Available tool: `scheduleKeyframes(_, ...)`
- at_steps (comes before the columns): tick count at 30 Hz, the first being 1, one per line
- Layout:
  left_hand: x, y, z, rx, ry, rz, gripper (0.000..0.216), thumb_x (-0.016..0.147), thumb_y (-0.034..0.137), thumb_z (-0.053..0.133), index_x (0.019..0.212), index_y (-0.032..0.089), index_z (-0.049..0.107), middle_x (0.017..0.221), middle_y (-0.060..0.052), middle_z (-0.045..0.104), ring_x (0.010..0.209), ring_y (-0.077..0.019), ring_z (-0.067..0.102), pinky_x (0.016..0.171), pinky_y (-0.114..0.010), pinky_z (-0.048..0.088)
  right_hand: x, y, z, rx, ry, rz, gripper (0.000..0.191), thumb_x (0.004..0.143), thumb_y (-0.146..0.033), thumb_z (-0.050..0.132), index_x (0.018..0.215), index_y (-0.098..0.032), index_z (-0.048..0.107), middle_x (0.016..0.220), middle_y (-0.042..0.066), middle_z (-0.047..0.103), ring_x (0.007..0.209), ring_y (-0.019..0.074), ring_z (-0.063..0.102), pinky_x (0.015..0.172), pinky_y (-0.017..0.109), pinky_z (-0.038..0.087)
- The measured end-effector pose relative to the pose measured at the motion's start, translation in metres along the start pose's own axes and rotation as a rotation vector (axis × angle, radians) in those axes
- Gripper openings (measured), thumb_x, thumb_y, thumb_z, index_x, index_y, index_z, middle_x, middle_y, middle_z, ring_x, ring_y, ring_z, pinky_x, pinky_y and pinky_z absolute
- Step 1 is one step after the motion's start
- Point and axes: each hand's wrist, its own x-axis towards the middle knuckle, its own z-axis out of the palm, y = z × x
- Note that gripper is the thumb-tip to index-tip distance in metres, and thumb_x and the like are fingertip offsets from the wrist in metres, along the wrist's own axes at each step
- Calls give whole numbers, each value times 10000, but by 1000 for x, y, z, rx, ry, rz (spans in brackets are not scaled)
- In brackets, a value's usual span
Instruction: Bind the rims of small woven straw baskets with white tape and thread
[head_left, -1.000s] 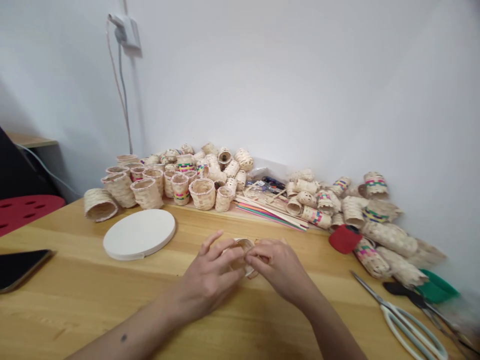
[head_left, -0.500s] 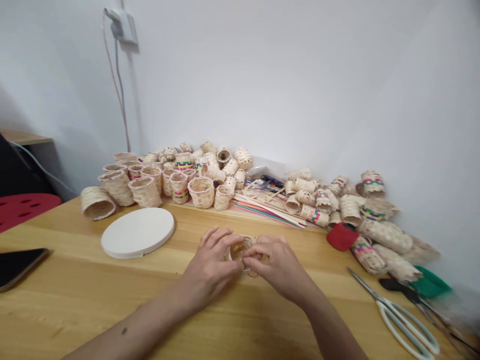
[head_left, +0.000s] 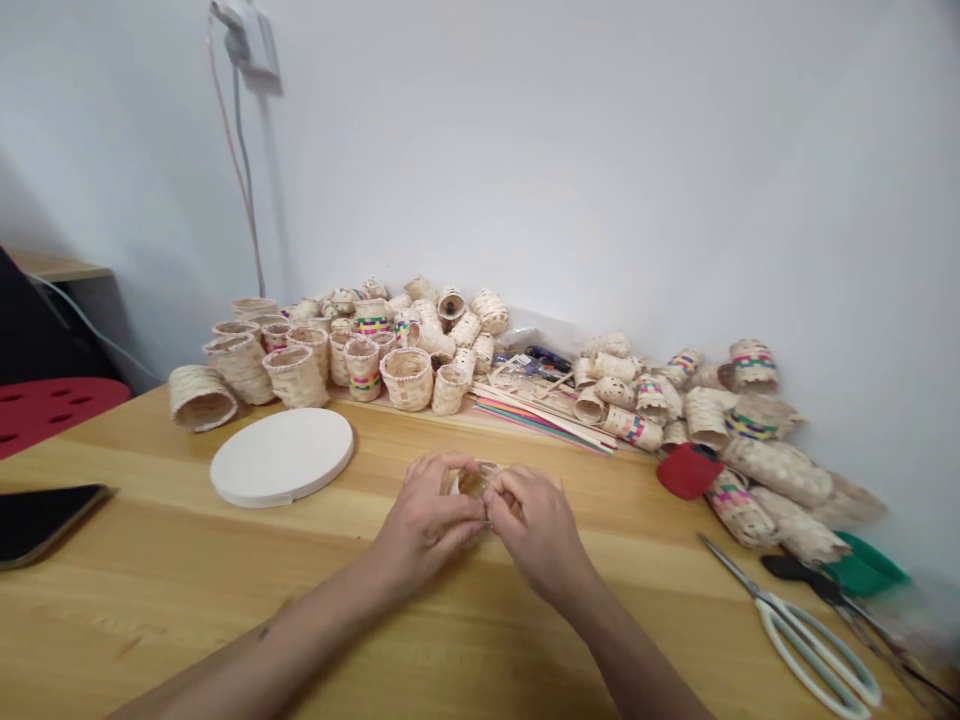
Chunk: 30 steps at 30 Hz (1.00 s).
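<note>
Though half hidden, a woven basket (head_left: 475,482) pinched between fingers (head_left: 450,472) of left hand (head_left: 424,525) and right hand (head_left: 536,525)

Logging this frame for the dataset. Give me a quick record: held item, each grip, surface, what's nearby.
held item: small woven basket, partly hidden by fingers
left grip: left hand, fingers around the basket's left side
right grip: right hand, fingers on the basket's right side
surface: wooden table
nearby: white round board; larger woven baskets; coloured strips; red cloth; white-handled scissors; smartphone
</note>
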Motion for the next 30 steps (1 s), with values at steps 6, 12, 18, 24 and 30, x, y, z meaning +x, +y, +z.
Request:
scheduleKeyframes(6,0,6,0,-21,-44,106,178,873,267,573,801,263,735,1090,-56,563,1047,-227,481,906,-380,383,8,12,4,349,204,109,203,832,-289,454,649,-205,481,655,-9,495,677,172,454,663,296,309)
scheduleKeyframes(12,1,6,-9,-190,-176,-25,179,883,298,562,836,228,720,1165,-67,508,1109,-226,470,967,-378,378,16,33,-19,833,229,155,259,847,-467,493,772,-220,475,745,-16,526,755,158,540,763,306,444)
scheduleKeyframes(18,3,5,-15,-499,-310,-124,289,887,399,533,819,172,698,1128,-86,493,1067,-203,520,951,-332,427,5,10,-23,1340,-84,105,263,852,-466,574,810,-243,440,488,-110,391,389,76,351,503,234,449)
scheduleKeyframes(24,3,8,-18,-595,-382,-112,288,877,409,546,815,174,700,1102,-89,506,1075,-211,524,937,-333,445,24,85,-57,1000,544,359,344,774,-463,606,688,-227,371,506,-112,266,398,57,220,357,152,221)
scheduleKeyframes(30,5,4,-19,-575,-359,-105,292,882,402,541,794,169,692,1100,-96,521,1034,-217,542,874,-331,479,22,125,-85,834,645,371,329,737,-484,626,678,-220,439,492,-117,267,413,63,232,381,166,217)
